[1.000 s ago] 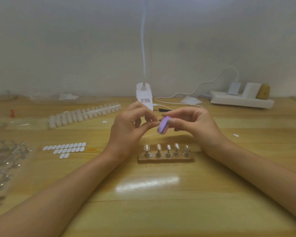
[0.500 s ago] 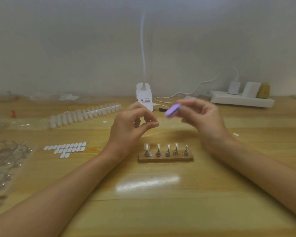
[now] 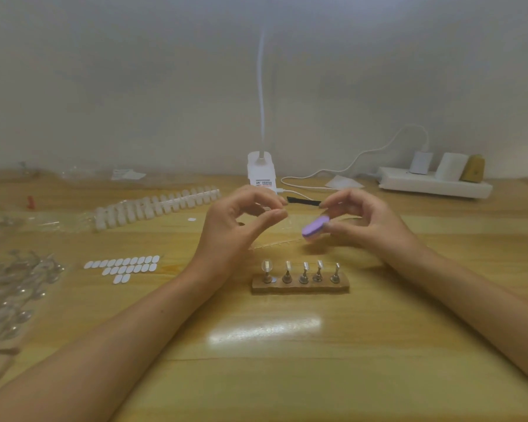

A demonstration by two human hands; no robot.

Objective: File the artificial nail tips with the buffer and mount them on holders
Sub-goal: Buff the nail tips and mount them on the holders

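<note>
Clear nail tips [image 3: 288, 265] on five metal holders [image 3: 303, 277]; another apparently pinched in left hand [image 3: 235, 226], purple oval buffer [image 3: 315, 228] gripped in right hand [image 3: 363, 223].

Both forearms reach forward, hands raised and apart. The left hand [image 3: 241, 229] pinches thumb to forefinger, perhaps on something tiny; the right hand [image 3: 369, 223] pinches the buffer [image 3: 315, 225].

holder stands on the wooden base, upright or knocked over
Upright. All five holder stands rise from the wooden base in a row, some leaning slightly, none lying flat.
</note>
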